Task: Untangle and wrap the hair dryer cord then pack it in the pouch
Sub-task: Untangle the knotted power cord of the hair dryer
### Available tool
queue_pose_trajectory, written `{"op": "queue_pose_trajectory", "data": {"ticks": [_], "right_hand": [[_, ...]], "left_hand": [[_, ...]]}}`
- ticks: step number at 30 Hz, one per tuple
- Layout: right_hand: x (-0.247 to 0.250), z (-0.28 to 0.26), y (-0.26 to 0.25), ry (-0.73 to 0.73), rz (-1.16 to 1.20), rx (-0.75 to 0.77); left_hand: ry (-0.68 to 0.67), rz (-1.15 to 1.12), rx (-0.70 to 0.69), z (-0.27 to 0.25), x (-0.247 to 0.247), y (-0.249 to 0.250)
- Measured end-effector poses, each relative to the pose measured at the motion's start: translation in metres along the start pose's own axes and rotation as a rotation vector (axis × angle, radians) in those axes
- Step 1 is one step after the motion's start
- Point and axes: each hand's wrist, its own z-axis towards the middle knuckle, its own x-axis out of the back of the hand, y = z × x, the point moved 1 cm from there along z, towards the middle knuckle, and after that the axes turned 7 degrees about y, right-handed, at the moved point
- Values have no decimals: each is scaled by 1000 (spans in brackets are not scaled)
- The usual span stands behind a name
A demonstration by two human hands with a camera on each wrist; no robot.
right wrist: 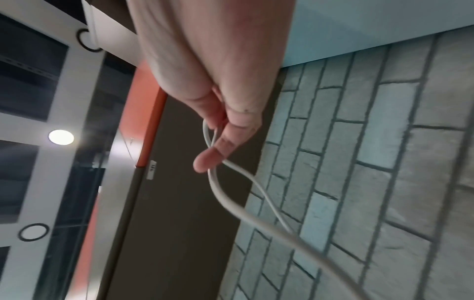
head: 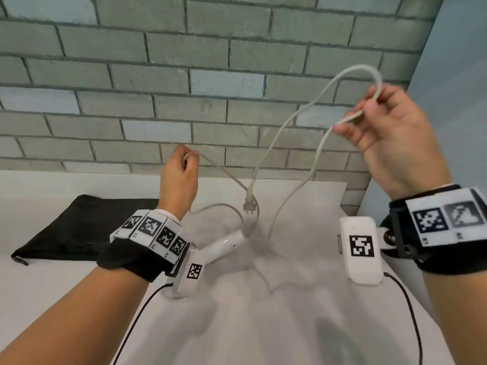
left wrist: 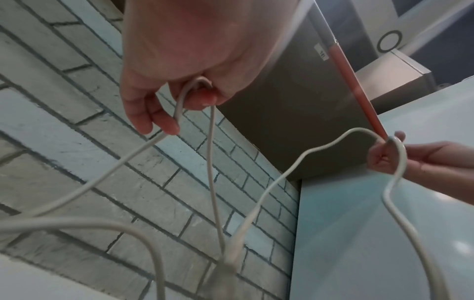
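Note:
A white hair dryer (head: pixel 224 246) lies on the white table (head: pixel 263 325), partly hidden behind my left wrist band. Its pale cord (head: pixel 287 119) rises from the handle in loops. My left hand (head: pixel 181 169) pinches one bend of the cord (left wrist: pixel 195 87) above the dryer. My right hand (head: pixel 382 127) is raised higher at the right and pinches a second loop (right wrist: pixel 212 142) between thumb and fingers. The plug (head: pixel 249 205) hangs free between the hands, just above the dryer handle. A flat black pouch (head: pixel 79 227) lies on the table at the left.
A brick-pattern wall (head: pixel 184 88) stands close behind the table. A pale blue panel (head: pixel 453 101) closes the right side. Black cables (head: pixel 411 312) trail from both wrist bands across the table's front.

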Motion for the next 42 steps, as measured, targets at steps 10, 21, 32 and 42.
{"op": "queue_pose_trajectory", "data": {"ticks": [10,21,32,42], "right_hand": [[25,22,-9,175,-124,256],[28,-5,60,-109,-958,505],[-49,-32,57,-567,-833,-189],[-78,-36,62,-362,-437,-355]], "left_hand": [[-41,-40,-16,11,9,10],[-211,-443,-34,20,14,47],[-359,-563,27,21,1,78],[-529,-163,178,-8,0,55]]}}
